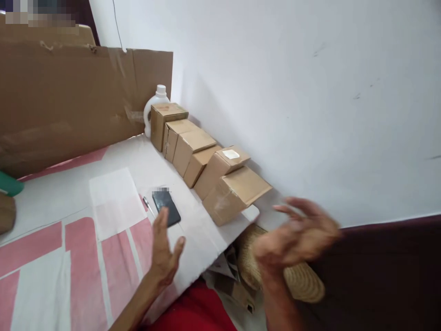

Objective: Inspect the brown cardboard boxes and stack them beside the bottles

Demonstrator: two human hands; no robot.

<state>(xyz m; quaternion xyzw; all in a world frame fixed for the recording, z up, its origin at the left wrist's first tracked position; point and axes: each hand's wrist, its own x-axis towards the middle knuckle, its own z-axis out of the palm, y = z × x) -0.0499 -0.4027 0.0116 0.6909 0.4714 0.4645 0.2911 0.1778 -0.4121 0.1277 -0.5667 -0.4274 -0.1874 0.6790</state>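
Note:
My left hand (166,257) hovers above the cloth-covered table (193,234), fingers stretched out and thumb apart, holding nothing. Just beyond its fingertips lie a black smartphone (172,214) and a pen (148,204). Past the table's right edge, my right hand (296,236) is raised in the air, slightly blurred, its bent fingers apart with no object visible in them. Nearest to it is the front cardboard box (220,202), end of a row of several brown boxes (193,138) along the wall. A white sheet (117,200) lies left of the pen.
A white jug (161,94) stands behind the boxes, before a tall cardboard panel (76,92). The white wall (310,115) rises on the right. A woven straw item (305,282) sits below the table edge. A green object (10,184) is at far left.

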